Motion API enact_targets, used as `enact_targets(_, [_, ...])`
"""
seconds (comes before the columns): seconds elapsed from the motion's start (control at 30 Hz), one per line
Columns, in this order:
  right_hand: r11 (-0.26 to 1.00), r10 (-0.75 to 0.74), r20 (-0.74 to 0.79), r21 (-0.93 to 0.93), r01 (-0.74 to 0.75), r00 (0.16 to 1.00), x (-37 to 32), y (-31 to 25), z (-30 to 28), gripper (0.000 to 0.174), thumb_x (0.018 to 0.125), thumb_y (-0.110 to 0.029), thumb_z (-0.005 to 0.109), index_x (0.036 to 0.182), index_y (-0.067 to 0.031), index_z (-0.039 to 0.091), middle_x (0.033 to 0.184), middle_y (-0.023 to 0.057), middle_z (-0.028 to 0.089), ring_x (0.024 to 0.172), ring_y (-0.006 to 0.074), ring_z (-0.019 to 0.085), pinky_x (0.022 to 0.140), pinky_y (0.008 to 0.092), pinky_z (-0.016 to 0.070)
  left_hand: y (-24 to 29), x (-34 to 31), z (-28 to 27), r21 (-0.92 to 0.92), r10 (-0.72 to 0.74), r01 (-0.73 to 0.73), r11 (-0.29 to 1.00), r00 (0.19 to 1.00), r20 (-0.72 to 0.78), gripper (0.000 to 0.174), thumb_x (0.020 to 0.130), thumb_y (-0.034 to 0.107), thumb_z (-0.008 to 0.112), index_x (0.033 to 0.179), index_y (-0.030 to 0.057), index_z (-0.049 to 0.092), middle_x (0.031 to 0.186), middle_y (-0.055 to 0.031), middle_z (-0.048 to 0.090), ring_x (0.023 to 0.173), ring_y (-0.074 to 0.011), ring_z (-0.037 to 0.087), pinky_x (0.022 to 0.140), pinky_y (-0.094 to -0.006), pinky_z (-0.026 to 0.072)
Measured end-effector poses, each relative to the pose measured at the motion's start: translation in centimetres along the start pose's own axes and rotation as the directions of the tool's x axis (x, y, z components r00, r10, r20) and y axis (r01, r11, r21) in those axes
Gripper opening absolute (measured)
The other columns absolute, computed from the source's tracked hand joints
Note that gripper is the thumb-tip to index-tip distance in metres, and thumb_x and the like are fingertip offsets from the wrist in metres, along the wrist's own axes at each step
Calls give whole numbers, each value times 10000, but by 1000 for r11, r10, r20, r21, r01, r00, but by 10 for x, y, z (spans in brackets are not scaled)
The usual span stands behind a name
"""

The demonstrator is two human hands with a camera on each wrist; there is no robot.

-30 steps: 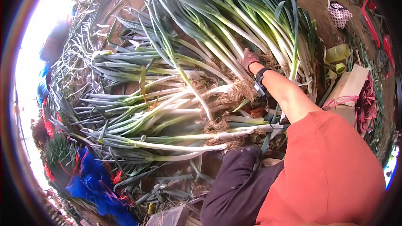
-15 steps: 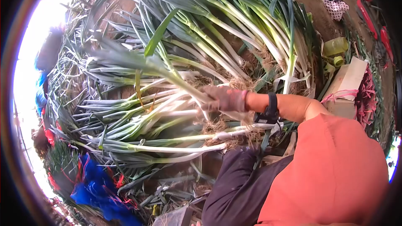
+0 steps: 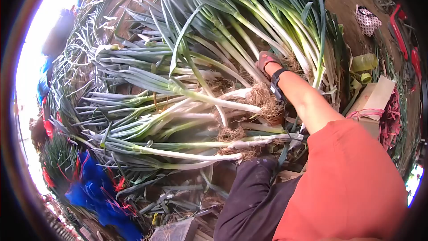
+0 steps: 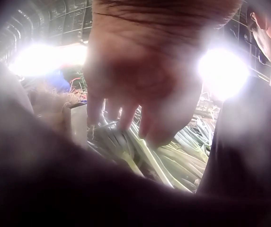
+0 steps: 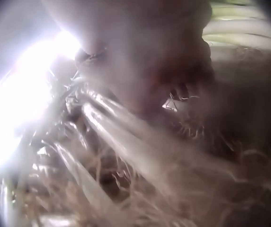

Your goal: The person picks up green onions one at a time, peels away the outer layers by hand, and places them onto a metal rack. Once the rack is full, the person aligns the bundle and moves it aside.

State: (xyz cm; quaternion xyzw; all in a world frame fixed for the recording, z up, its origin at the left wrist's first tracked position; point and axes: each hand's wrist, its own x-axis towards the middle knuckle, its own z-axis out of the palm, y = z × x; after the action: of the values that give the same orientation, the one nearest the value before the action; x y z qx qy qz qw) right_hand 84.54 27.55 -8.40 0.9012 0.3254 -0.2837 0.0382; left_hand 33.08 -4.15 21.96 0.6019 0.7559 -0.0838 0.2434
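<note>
My gloved right hand (image 3: 269, 61) reaches into the pile of long green onions (image 3: 243, 35), down by their white stems and roots. In the right wrist view the blurred hand (image 5: 159, 71) is right at a white stem (image 5: 121, 135) above tangled roots (image 5: 140, 203); I cannot tell whether its fingers close round it. One green onion (image 3: 223, 102) lies across the nearer bunches (image 3: 165, 120), roots to the right. My bare left hand (image 4: 145, 71) shows only in the left wrist view, fingers hanging loosely with nothing in them, green onions (image 4: 149, 158) in view beyond.
A cardboard box (image 3: 372, 100) with pink ties stands at the right, beside a yellow-green plastic container (image 3: 364, 62). Blue plastic (image 3: 96, 192) with red strings lies at lower left. My dark-trousered knee (image 3: 254, 174) borders the near bunches. A spotted bag (image 3: 368, 20) lies farther back.
Half a second ago my right hand held a green onion over the near bunches. That one now lies across them, and the hand has moved back up to the far pile's stems.
</note>
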Motion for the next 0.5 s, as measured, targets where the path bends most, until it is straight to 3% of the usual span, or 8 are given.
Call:
enact_targets(0.13, [657, -384, 373, 753, -34, 845, -72, 7, -53, 302, 796, -326, 572, 798, -24, 563, 686, 66, 533, 578, 175, 542, 505, 329, 482, -7, -4, -4, -2, 22, -22, 1000, 1000, -22, 515, 756, 61, 516, 1271, 55, 490, 1330, -236, 420, 1271, -410, 340, 1049, -450, 286])
enact_targets(0.17, [526, -758, 196, 748, 405, 622, -95, 20, -50, 311, 827, -336, 562, 839, -25, 560, 726, 71, 554, 628, 175, 569, 545, 326, 500, -7, -4, -5, -6, 21, -22, 1000, 999, -30, 515, 756, 61, 516, 1271, 55, 490, 1330, -236, 420, 1271, -410, 340, 1049, -450, 286])
enact_targets(0.2, [-243, -902, -258, 966, 88, 347, -185, 30, -89, 389, 748, -282, 701, 993, 3, 601, 852, 100, 590, 837, 162, 590, 591, 252, 511, -5, -2, -7, -5, 26, -26, 1000, 1000, -15, 504, 769, 83, 540, 1270, 54, 491, 1328, -234, 423, 1267, -401, 349, 1045, -443, 293])
enact_targets(0.23, [258, -882, 257, 965, -52, 395, -181, 41, -63, 218, 885, -223, 534, 952, -18, 571, 830, 89, 593, 735, 182, 609, 709, 334, 524, -4, -2, -10, 0, 28, -28, 1000, 1000, 1, 494, 782, 105, 563, 1268, 53, 492, 1326, -233, 426, 1263, -393, 359, 1040, -436, 300])
enact_targets(0.33, [297, -883, 390, 895, -332, 262, -269, 35, -77, 213, 885, -168, 547, 1032, -16, 571, 917, 89, 618, 776, 183, 617, 765, 352, 522, -2, -6, -16, -7, 73, -73, 997, 997, 3, 474, 816, 181, 597, 1261, 51, 500, 1312, -233, 440, 1253, -383, 378, 1034, -426, 311])
enact_targets(0.43, [-110, -715, 430, 709, -697, 551, -247, 14, -46, 269, 902, -264, 545, 992, -11, 538, 760, 39, 567, 645, 101, 553, 625, 216, 534, 8, -18, -27, -74, 107, -111, 991, 993, -57, 430, 857, 223, 578, 1242, 41, 517, 1291, -243, 457, 1238, -387, 391, 1026, -429, 321])
enact_targets(0.47, [181, -521, 516, 845, -503, 680, -274, -2, -72, 209, 913, -221, 525, 979, -22, 530, 706, 24, 530, 571, 91, 523, 528, 235, 524, 1, -26, -27, -63, 141, -146, 987, 987, -77, 434, 852, 226, 583, 1237, 34, 520, 1283, -245, 463, 1234, -386, 396, 1025, -430, 323])
enact_targets(0.5, [24, -485, 302, 942, -334, 820, -271, -21, -51, 200, 901, -226, 544, 914, -27, 527, 690, 20, 508, 516, 77, 492, 451, 237, 487, -6, -32, -27, -51, 175, -181, 982, 979, -102, 438, 848, 229, 589, 1232, 27, 523, 1275, -247, 469, 1230, -385, 401, 1023, -432, 325])
